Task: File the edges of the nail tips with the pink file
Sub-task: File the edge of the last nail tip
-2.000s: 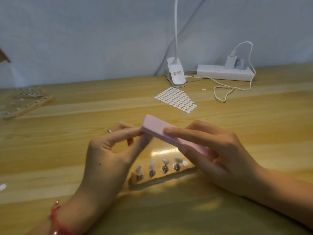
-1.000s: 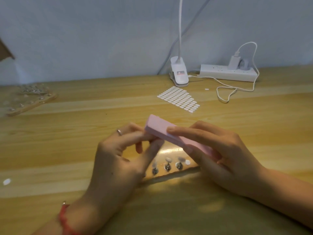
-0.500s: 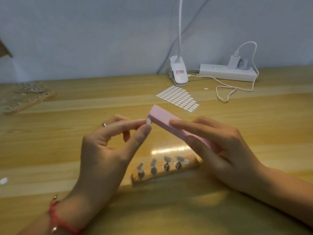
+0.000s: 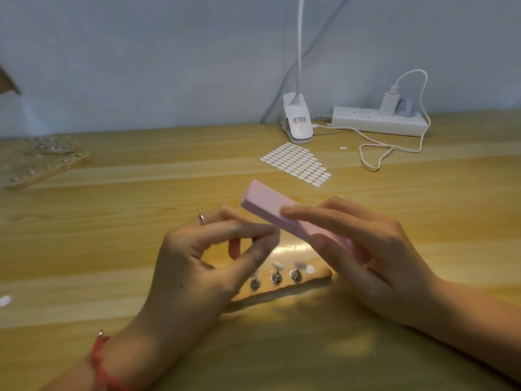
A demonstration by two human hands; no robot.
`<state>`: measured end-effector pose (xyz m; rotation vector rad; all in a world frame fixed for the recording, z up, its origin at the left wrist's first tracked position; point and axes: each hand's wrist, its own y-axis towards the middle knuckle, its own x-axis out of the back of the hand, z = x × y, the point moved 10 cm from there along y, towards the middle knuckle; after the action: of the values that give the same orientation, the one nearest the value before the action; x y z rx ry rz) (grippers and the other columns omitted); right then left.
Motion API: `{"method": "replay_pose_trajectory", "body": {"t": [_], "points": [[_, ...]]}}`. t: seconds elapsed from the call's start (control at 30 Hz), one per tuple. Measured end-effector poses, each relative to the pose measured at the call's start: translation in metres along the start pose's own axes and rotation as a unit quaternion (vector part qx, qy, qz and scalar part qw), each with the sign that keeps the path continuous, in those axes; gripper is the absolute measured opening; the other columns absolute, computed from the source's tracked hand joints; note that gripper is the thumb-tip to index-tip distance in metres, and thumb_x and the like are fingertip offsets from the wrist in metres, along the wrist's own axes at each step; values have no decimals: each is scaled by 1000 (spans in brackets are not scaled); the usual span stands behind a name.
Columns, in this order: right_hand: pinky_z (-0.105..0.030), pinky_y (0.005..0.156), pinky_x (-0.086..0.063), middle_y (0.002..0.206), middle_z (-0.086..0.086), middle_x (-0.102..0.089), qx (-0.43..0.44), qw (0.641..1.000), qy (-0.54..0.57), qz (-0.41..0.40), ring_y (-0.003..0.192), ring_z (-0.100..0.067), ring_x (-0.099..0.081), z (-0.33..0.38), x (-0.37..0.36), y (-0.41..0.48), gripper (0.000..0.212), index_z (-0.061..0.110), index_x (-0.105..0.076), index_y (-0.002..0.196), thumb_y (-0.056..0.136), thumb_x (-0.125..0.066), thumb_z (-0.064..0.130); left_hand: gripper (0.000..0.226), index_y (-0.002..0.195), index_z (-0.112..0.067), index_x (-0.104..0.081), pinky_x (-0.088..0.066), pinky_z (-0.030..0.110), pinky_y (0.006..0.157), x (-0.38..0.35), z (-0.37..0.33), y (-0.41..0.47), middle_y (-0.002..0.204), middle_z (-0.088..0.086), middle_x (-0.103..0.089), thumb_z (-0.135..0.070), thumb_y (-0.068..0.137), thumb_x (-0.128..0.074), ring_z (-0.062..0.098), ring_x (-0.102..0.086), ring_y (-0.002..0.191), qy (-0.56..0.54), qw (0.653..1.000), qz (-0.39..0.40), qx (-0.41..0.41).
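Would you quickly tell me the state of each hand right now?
Left hand: thumb and forefinger pinched shut, likely on a nail tip hidden between them.
Right hand: closed, holding the pink file.

Cannot make out what the left hand [image 4: 203, 261] pinches, perhaps a nail tip. Cannot see the near end of the pink file [image 4: 267, 201], buried in the right hand [image 4: 375, 249], nor the left end of the wooden holder [image 4: 315, 277] behind the left hand. Cannot follow the neck of the lamp [image 4: 297, 122] past the top edge, nor name the blurred clutter [image 4: 45, 162] far left.
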<state>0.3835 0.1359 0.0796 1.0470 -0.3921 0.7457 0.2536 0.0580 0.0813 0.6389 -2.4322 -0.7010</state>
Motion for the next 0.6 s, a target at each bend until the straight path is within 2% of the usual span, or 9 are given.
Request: {"method": "replay_pose_trajectory", "body": {"t": [0.1, 0.2, 0.27, 0.33, 0.4, 0.47, 0.6], "points": [[-23, 70, -44, 98, 1, -63, -1, 1000, -4, 3, 85, -12, -58, 0, -1, 0, 34, 23, -57, 131, 98, -48, 22, 14, 89, -31, -73, -49, 20, 67, 14, 14, 2, 81, 0, -67, -38, 78, -69, 16, -59, 73, -32, 998, -39, 47], [-24, 69, -46, 98, -1, -63, 5, 1000, -6, 13, 85, -15, -59, 3, -3, -1, 34, 23, -56, 131, 98, -48, 21, 17, 84, -25, -74, -46, 18, 61, -1, 4, -1, 79, -3, -66, -37, 76, -67, 11, -56, 67, 3, 1000, -2, 17], [-20, 69, -42, 97, 2, -62, 1, 1000, -7, 10, 83, -10, -56, 1, -2, 0, 34, 22, -56, 131, 98, -48, 22, 13, 80, -26, -74, -46, 16, 54, -10, 0, -3, 80, -8, -67, -36, 74, -68, 10, -56, 65, 1, 1000, 16, 12], [-18, 69, -40, 96, 5, -60, -4, 1000, -10, 6, 83, -7, -54, 0, -1, 0, 35, 23, -57, 131, 98, -48, 22, 12, 81, -30, -74, -48, 20, 59, -4, 7, -1, 79, -7, -67, -38, 72, -70, 12, -57, 67, -19, 999, 5, 29], [-22, 68, -44, 98, 3, -62, -6, 1000, -12, 11, 84, -10, -57, -1, -3, 0, 35, 24, -57, 131, 98, -48, 23, 17, 85, -32, -74, -47, 20, 65, 8, 15, 2, 79, -3, -67, -40, 70, -74, 16, -57, 70, -27, 998, -18, 46], [-24, 68, -46, 99, 0, -63, -4, 1000, -14, 19, 85, -13, -59, 0, -5, -1, 35, 24, -58, 131, 98, -48, 23, 18, 87, -32, -73, -45, 19, 65, 10, 16, 3, 77, -3, -65, -40, 72, -73, 14, -55, 69, -18, 999, -19, 42], [-18, 69, -41, 97, 3, -62, -4, 1000, -13, 15, 83, -8, -56, 0, -3, -1, 35, 23, -57, 132, 98, -48, 22, 9, 78, -28, -74, -44, 15, 56, -9, 4, -2, 79, -13, -67, -35, 74, -69, 8, -55, 62, -3, 1000, 11, 11]]}}
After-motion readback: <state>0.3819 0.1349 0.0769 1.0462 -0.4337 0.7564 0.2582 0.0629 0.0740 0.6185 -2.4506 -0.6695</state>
